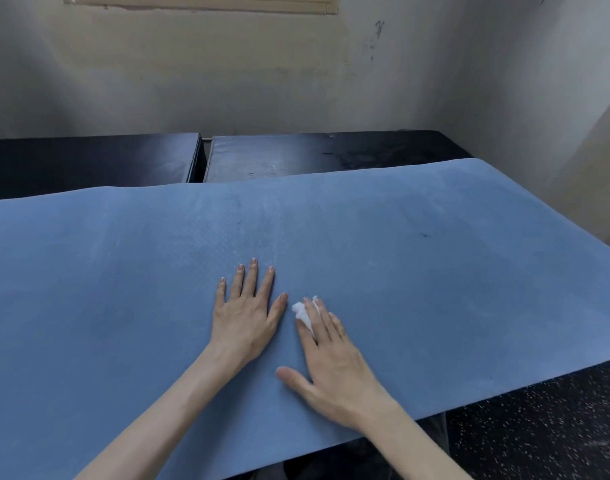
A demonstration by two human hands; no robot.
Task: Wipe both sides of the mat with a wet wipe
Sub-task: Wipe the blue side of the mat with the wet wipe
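Head view, the only one. Blue mat spread flat, running well out past both hands to either side; its near edge hangs toward the person. Left hand lies flat on the mat, fingers straight and spread, holding nothing, likely pinning the mat. Right hand just beside it, thumb splayed out, straight fingers pressing a bunched white wet wipe onto the mat; the wipe shows only at the fingertips, close to the left thumb. Beyond the hands, past the mat's far edge, two dark pads butt against a stained wall. To the right of the right hand, dark speckled floor. What carries the mat cannot be made out. Judgement: top side being wiped, underside not yet reached. Risks: the wipe is wadded small, so strokes may leave unwiped bands; it sits loose under the fingers and could roll out on a fast pass; a hard push away from the left hand could ruck or slide the mat; the dark speck far right of the hands could be missed.
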